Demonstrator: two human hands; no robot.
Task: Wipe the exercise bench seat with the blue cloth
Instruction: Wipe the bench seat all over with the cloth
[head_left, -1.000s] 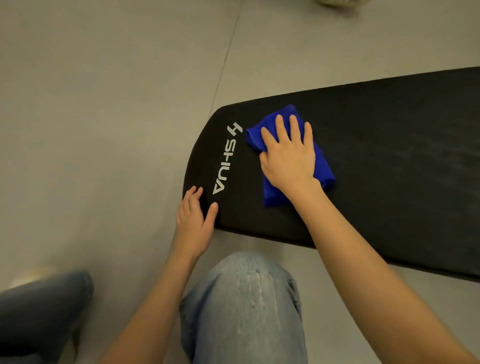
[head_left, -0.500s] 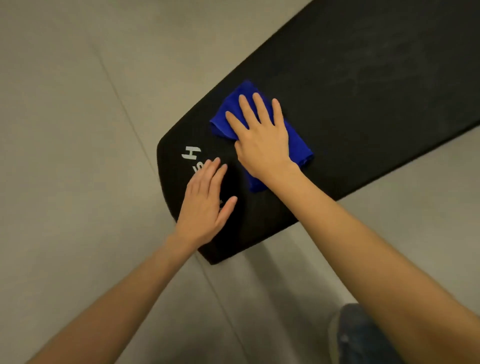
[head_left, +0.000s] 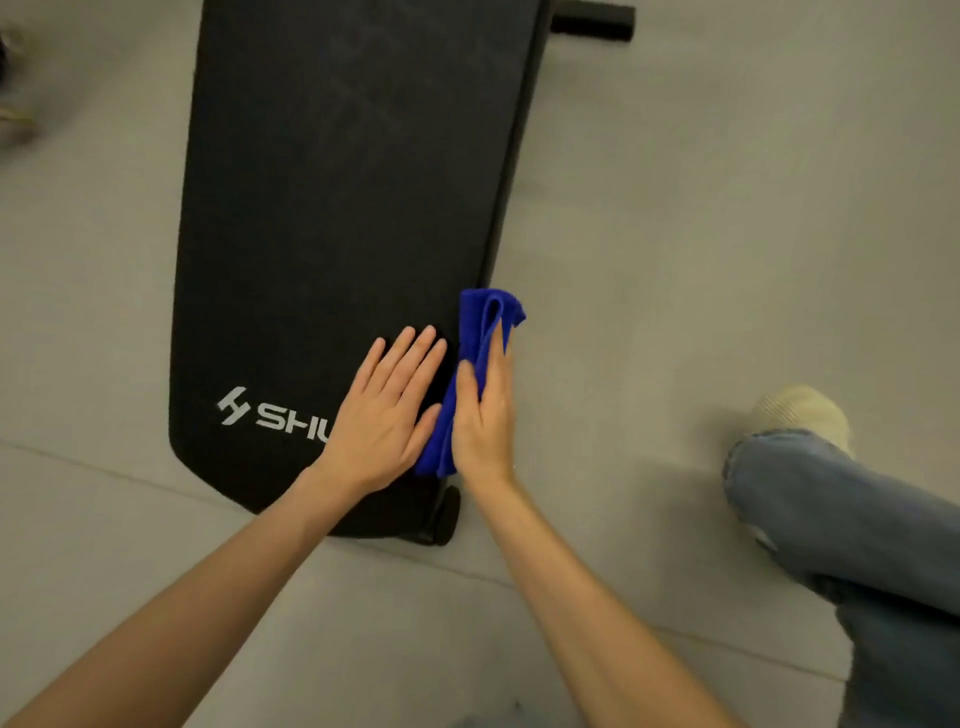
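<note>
While the blue cloth (head_left: 485, 364) lay flat on top of the black seat (head_left: 332, 208) a moment ago, it now sits at the seat's right edge, bunched up and standing tall. The right hand (head_left: 485, 415) has moved there too; its grip is closed around the cloth, pressing it to the seat's side. The left hand (head_left: 387, 415) is flat and open on the seat, holding nothing, covering part of the white letters (head_left: 270, 413). A leg in jeans (head_left: 857, 545) is on the grey floor (head_left: 727, 260).
</note>
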